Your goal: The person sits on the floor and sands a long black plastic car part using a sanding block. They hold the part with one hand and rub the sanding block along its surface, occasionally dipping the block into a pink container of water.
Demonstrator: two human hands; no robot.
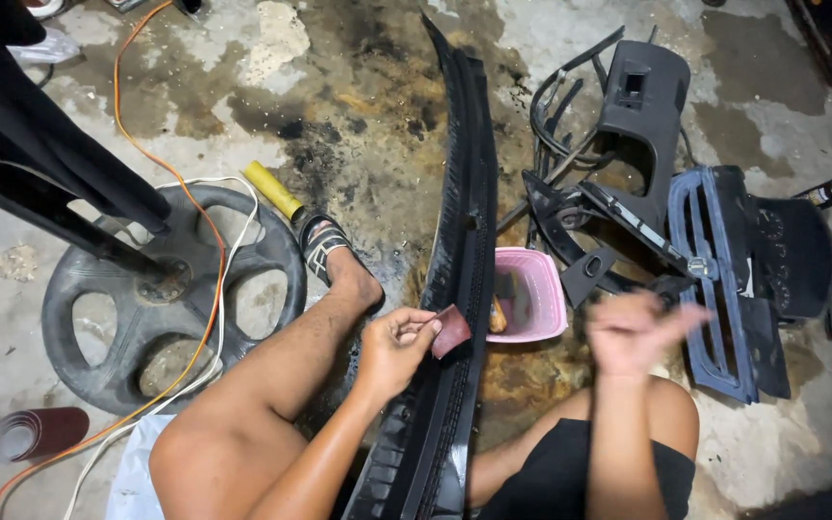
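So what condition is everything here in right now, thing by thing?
Left hand: pinching a small reddish-brown sandpaper piece.
Right hand: open, blurred, holding nothing.
Long black plastic trim panel: lying lengthwise between the legs.
Pink plastic basket: upright, open.
Black wheel cover: flat on the floor.
Reddish sandpaper roll: rolled up.

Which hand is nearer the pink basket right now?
Too close to call. The left hand, pinching a reddish sandpaper piece, is just left of the pink basket, across the long black trim panel. The right hand, blurred, is just right of it.
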